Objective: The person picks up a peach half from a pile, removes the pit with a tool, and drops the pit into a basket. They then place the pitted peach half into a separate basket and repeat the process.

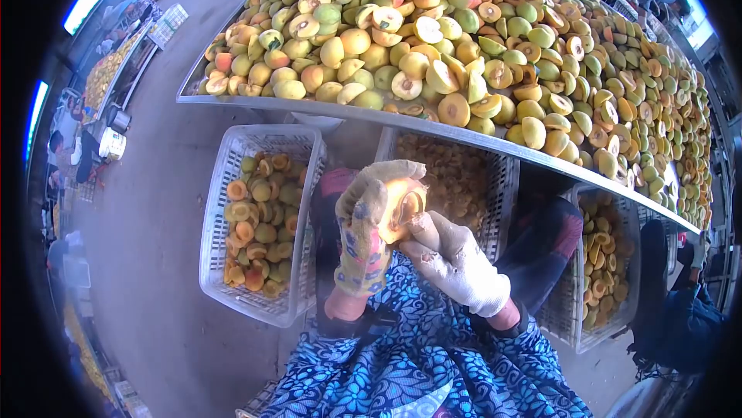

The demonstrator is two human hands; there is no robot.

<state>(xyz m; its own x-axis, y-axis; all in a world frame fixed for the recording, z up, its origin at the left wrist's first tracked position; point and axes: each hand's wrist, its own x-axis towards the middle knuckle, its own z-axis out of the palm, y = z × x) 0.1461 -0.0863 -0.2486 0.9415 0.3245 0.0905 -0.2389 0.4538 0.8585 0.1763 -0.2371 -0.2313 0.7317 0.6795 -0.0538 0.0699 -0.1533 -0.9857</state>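
Observation:
In my left hand (pixel 365 225), wearing a patterned work glove, is a halved peach (pixel 403 208) with its orange cut face turned right. The gloved fingers wrap around its back. My right hand (pixel 456 257), in a pale, stained glove, is closed with thumb and fingertips pressed against the cut face near the pit hollow. Whatever lies between those fingertips is hidden. Both hands are close together above the blue patterned apron (pixel 417 341), just below the edge of the metal table.
A metal-edged table (pixel 332 110) bears a big heap of halved peaches (pixel 464 39). Beneath it stand a left crate (pixel 212 225) with peach halves, a middle crate (pixel 506 194) with brownish pieces, and a right crate (pixel 576 317) with peach halves. Other people sit at far left.

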